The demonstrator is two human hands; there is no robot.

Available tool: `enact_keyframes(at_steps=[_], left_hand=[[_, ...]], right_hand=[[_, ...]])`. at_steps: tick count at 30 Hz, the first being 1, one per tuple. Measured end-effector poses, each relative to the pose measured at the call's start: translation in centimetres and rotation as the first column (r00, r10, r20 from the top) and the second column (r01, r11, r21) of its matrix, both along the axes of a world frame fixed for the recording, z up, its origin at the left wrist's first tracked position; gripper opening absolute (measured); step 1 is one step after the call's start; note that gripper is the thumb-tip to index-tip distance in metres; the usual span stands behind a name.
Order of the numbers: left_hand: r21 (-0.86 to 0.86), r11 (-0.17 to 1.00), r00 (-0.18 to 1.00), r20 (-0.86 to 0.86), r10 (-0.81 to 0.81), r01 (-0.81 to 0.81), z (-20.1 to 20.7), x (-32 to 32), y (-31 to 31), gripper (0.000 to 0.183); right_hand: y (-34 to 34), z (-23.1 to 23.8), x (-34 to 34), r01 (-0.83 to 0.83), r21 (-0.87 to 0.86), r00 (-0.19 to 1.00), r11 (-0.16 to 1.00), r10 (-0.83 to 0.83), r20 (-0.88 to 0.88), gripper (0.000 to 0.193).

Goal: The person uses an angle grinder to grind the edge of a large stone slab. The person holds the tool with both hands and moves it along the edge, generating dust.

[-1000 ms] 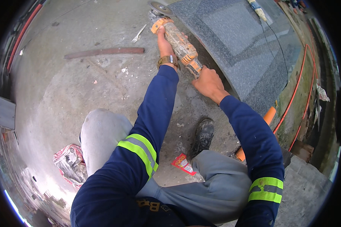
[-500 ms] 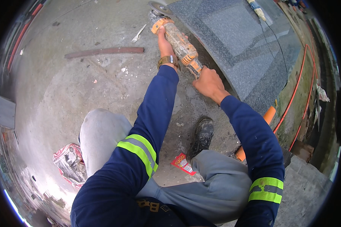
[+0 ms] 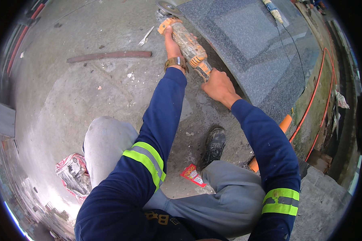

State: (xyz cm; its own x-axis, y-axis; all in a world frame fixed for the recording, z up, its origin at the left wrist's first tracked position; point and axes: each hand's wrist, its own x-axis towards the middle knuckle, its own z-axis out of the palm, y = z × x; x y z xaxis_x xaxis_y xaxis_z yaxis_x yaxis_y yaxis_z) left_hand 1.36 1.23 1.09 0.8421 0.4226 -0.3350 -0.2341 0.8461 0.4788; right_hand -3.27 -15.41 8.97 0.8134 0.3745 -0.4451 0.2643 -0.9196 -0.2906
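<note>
Both my hands grip a dusty orange angle grinder point(image 3: 191, 47). My left hand point(image 3: 172, 44) is wrapped round its body near the head, thumb on the orange collar. Farther back, my right hand point(image 3: 220, 87) closes round the rear end of the handle. The grinder's round disc point(image 3: 168, 8) points away from me, by the near left corner of a speckled dark grey stone slab point(image 3: 265, 80). I cannot tell whether the disc touches the slab's edge.
Another power tool point(image 3: 272, 11) with a black cord lies on the slab. A brown strip point(image 3: 108, 56) and a white plastic fork point(image 3: 146, 36) lie on the concrete floor. Orange hose point(image 3: 314, 96) runs along the right. A red packet point(image 3: 193, 175) and crumpled bag point(image 3: 73, 174) are near my legs.
The grinder and both hands have shifted very slightly left and up in the picture. Both hands keep their hold; the slab stays in place.
</note>
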Motion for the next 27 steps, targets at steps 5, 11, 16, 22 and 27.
enact_keyframes(at_steps=[5,11,16,22,27], left_hand=[[0.007,1.0,1.0,0.007,0.013,-0.013,-0.2,0.4,0.2,0.066],[0.021,1.0,0.999,0.031,0.007,-0.008,-0.4,0.7,0.6,0.064],[0.019,1.0,1.0,0.026,0.001,-0.002,-0.7,1.0,0.9,0.063],[0.023,1.0,1.0,0.016,0.01,-0.01,-0.4,0.7,0.6,0.063],[0.012,1.0,1.0,0.023,-0.002,0.002,-0.3,0.1,0.1,0.063]], right_hand=[[0.1,0.0,0.3,-0.009,0.001,1.0,1.0,0.009,0.01,0.049],[0.5,-0.2,0.7,-0.017,0.011,1.0,1.0,0.017,0.017,0.048],[0.6,-0.3,0.8,-0.008,0.014,1.0,1.0,0.008,0.015,0.048],[0.4,0.0,0.4,-0.008,0.012,1.0,1.0,0.008,0.015,0.048],[-0.3,-0.2,0.0,-0.006,0.019,1.0,1.0,0.006,-0.004,0.047]])
